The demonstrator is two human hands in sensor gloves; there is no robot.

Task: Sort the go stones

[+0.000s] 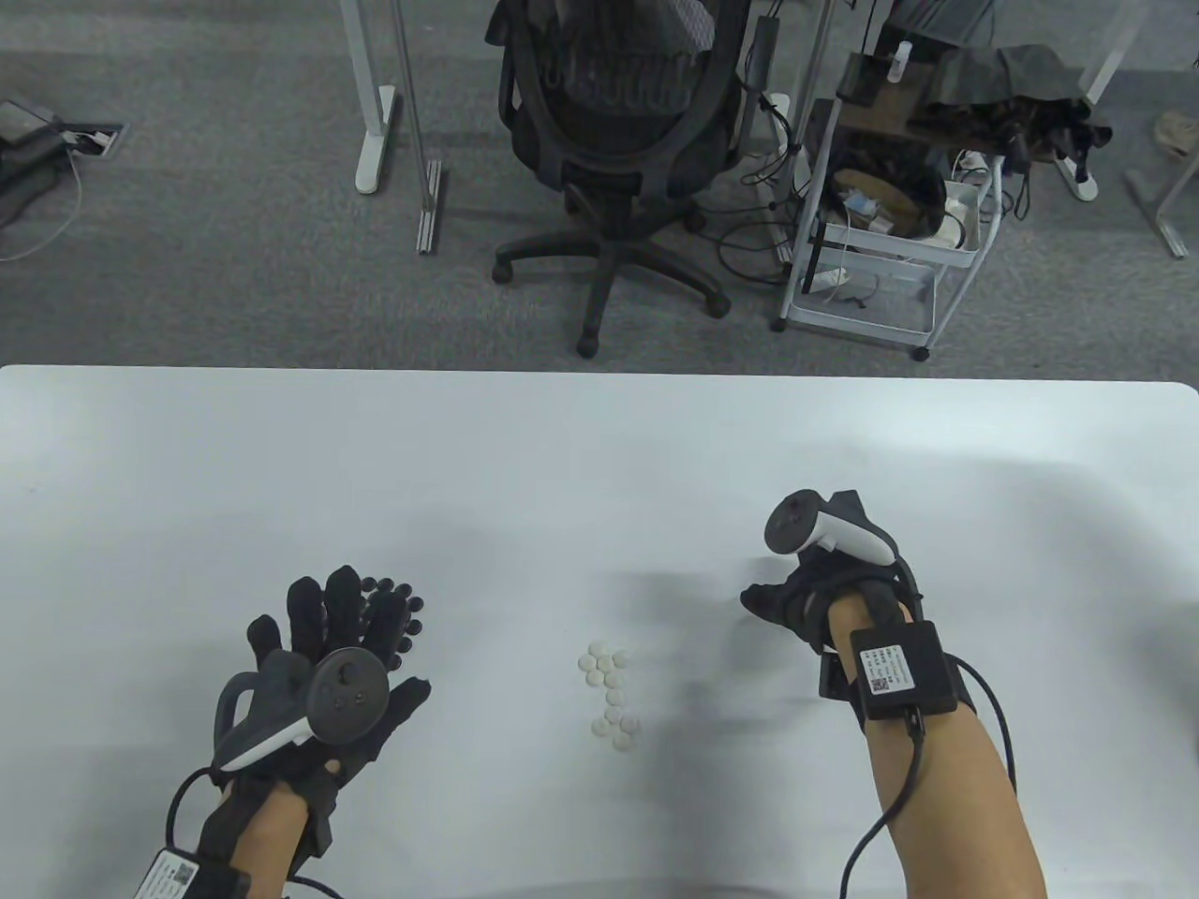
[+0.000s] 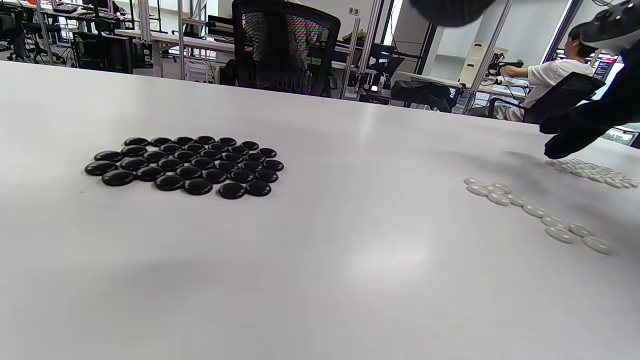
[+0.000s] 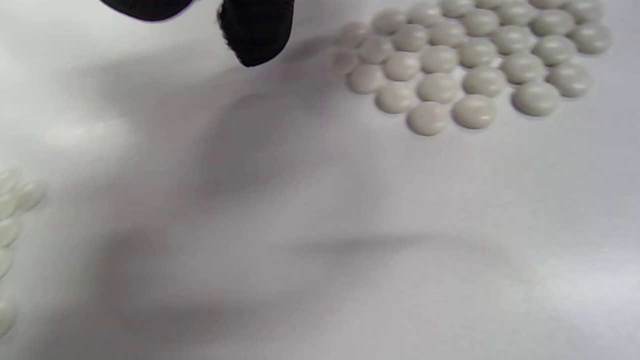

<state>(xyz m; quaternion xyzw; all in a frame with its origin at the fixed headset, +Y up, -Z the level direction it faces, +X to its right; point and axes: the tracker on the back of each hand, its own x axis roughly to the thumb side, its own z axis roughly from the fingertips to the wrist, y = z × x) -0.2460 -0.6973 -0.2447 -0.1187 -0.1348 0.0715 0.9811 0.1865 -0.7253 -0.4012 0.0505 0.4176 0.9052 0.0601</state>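
On the white tabletop (image 1: 599, 449) the sort is well advanced. The black Go stones (image 2: 185, 165) lie packed in a flat cluster at the person's left, partly covered in the table view by the left hand (image 1: 328, 655), whose fingers (image 1: 342, 599) are spread straight over them and grip nothing. A sorted patch of white Go stones (image 3: 465, 55) sits at the person's right, close under the right hand (image 1: 810, 585); that patch is hidden by the hand in the table view. A loose line of white stones (image 1: 611, 693) remains between the two hands, well apart from both clusters. The right hand hangs just above the tabletop beside the white patch, fingertips (image 3: 255, 30) pointing down; I see no stone between them, but whether they are relaxed or curled cannot be told. In my judgement the step in hand is moving the remaining line across to the white patch. To do it well, the hand should take the nearest stones of the line first, pinching each by its rim, since the domed stones look slick and likely to slide on the smooth surface. Each should be set against the patch's open edge, lowered rather than dropped, so neighbours are not scattered.
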